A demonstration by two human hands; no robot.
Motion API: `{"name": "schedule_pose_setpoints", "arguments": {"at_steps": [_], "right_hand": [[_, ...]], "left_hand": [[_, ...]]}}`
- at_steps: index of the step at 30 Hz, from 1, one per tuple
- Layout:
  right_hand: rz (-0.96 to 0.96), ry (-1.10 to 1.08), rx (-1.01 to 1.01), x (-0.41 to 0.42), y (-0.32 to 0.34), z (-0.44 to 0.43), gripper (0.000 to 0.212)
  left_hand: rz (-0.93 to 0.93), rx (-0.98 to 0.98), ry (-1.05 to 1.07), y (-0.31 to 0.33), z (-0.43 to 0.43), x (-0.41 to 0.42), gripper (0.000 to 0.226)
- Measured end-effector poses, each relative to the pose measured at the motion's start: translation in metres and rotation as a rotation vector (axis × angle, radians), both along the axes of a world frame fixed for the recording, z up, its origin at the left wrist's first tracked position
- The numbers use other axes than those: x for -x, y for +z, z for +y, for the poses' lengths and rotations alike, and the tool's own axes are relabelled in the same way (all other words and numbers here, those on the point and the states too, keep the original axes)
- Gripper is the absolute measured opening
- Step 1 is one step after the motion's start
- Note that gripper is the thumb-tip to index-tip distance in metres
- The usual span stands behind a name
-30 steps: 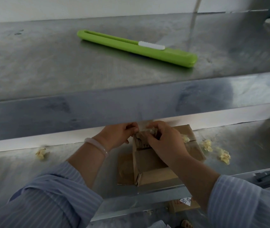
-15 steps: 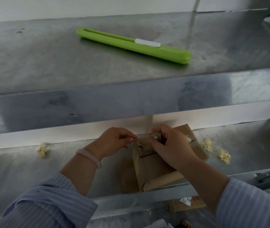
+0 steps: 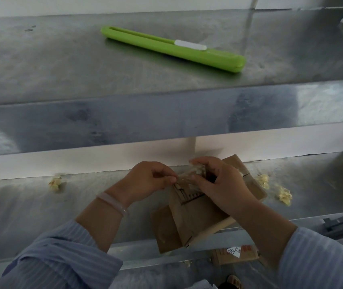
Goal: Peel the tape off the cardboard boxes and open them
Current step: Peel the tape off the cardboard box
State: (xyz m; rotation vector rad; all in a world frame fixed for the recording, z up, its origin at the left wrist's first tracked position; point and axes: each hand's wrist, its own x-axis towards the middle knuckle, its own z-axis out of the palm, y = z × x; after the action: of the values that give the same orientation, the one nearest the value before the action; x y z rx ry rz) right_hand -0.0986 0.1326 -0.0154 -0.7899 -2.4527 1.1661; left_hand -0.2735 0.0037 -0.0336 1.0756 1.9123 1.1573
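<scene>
Left grip [image 3: 147, 180], right grip [image 3: 222, 184] pinching crinkled tape [image 3: 189, 175], matte cardboard box [image 3: 197, 217]

One legible marking found. A white paper label [image 3: 234, 251] stands on the top face of a small cardboard box [image 3: 249, 257], at five o'clock in the view. It carries dark handwritten digits in two slanted lines. One line reads "8391"; the other begins "83" and its remaining digits are uncertain. Reddish print [image 3: 248, 248] at three o'clock of the label is too blurred to read. Dark bar-like print [image 3: 187, 195] on the held box [image 3: 195, 217], at eleven o'clock of the label, is illegible.
</scene>
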Motion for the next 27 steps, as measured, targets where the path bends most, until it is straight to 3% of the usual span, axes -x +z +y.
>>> {"name": "schedule_pose_setpoints", "arguments": {"at_steps": [5,10,17,19,23,27], "right_hand": [[0.051,-0.037,0.028,0.002,-0.002,0.001,0.039],[0.003,-0.037,-0.030,0.003,-0.002,0.001,0.035],[-0.033,-0.038,-0.068,0.006,-0.001,0.001,0.031],[-0.052,-0.038,-0.076,0.007,0.000,0.001,0.030],[-0.063,-0.045,-0.079,0.007,-0.001,0.002,0.028],[-0.059,-0.048,-0.080,0.007,0.000,0.001,0.026]], "left_hand": [[0.228,0.063,-0.048,0.012,0.008,0.001,0.011],[0.139,0.077,-0.072,0.012,0.011,0.005,0.012],[0.252,0.113,-0.093,0.010,0.023,0.001,0.018],[0.174,0.108,-0.057,0.006,0.022,0.000,0.017],[-0.213,0.082,-0.030,0.001,0.012,0.010,0.013],[-0.215,0.114,-0.067,-0.006,0.005,0.014,0.010]]}}
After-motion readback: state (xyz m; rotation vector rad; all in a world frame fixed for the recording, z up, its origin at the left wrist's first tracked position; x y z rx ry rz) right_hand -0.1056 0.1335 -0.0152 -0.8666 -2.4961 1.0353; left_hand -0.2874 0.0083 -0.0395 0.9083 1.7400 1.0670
